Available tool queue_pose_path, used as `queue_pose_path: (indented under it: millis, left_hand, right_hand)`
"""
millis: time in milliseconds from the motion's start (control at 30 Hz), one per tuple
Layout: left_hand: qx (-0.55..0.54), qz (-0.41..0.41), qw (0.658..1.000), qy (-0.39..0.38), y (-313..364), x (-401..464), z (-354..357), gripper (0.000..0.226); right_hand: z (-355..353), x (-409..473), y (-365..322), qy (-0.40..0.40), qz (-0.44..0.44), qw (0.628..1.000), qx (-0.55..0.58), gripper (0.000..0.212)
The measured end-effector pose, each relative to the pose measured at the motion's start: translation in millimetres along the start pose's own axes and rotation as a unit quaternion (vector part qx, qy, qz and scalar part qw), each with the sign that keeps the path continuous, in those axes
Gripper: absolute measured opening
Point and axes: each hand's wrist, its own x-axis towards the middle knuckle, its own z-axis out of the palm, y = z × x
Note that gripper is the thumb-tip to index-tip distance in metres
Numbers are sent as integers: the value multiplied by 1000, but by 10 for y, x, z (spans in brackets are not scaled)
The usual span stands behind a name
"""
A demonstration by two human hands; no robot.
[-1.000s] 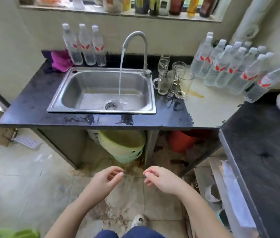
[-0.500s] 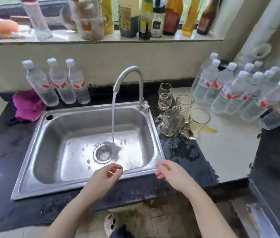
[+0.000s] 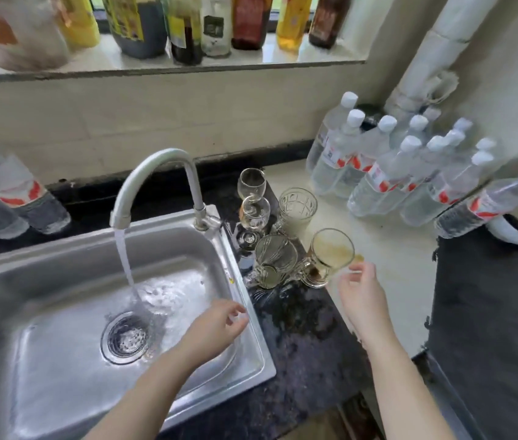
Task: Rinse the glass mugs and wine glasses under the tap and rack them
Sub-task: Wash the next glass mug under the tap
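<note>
Water runs from the curved tap [image 3: 156, 173] into the steel sink [image 3: 206, 249]. Right of the sink stand three glass mugs: a dirty one [image 3: 330, 255] nearest my right hand, a second mug [image 3: 275, 258] beside it, and a patterned one [image 3: 297, 206] behind. Two wine glasses [image 3: 252, 201] stand at the back next to the tap base. My right hand [image 3: 360, 296] hovers just right of the dirty mug, fingers apart, touching nothing. My left hand [image 3: 216, 328] hangs over the sink's right side, empty with fingers loosely curled.
Several water bottles [image 3: 410, 173] crowd the counter at the right, and more [image 3: 0, 192] stand left of the sink. Bottles and jars line the window sill [image 3: 187, 65]. A dark raised surface [image 3: 489, 312] blocks the right side. No rack is in view.
The view has closed in on the sink. Both hands have moved forward: the left now over the basin, the right up beside the dirty mug.
</note>
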Motion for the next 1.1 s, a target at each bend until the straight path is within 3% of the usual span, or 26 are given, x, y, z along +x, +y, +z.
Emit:
queue_pose_path:
  millis: [133,300,467,633,733,767,800,867,900,933,1000,1100]
  left_hand:
    - [62,5,998,-16,10,63,262,30]
    - [93,22,995,3,-17,33,384,39]
    - [90,28,996,-4,-4,42,355,38]
    - [11,30,999,-6,18,-18,116,31]
    - [-143,-33,989,0,-26,-162,-93,25]
    - [-236,-75,969,-19,-80,-238,-172,24]
    - [-354,-122,925,-57,-133,-321,-260,27]
    - [-604,-176,767,-129,-306,-456,-416,36]
    - [-686,-191,692,-117,-395,-513,-509,42]
    - [-726,-204,653,-73,-519,-536,-584,46]
    - [-734,-214,643,52,-753,-560,-705,47]
    - [-681,-197,674,210,-1040,-605,-865,44]
  right_hand:
    - [-2,26,-75,-8,-129,990,-52,51]
    - [37,75,-11,-24,-138,985,-99,19]
    - [-84,-58,-78,-26,-120,986,-112,23]
    - [-262,-486,-277,-106,-109,978,-144,11]
    - [-204,-740,-527,-182,-92,978,-52,11]
    - [-129,-792,-616,-205,-90,975,-6,10]
    - [-31,-835,-715,-231,-92,968,36,9]
    - [234,-872,-918,-290,-108,947,88,9]
    - [398,-878,-1015,-321,-124,935,88,8]
    - [569,-889,-1112,-350,-144,923,74,7]
    - [905,-902,-1272,-381,-212,900,-10,13]
    - [1303,-978,-1525,-332,-293,892,-93,28]
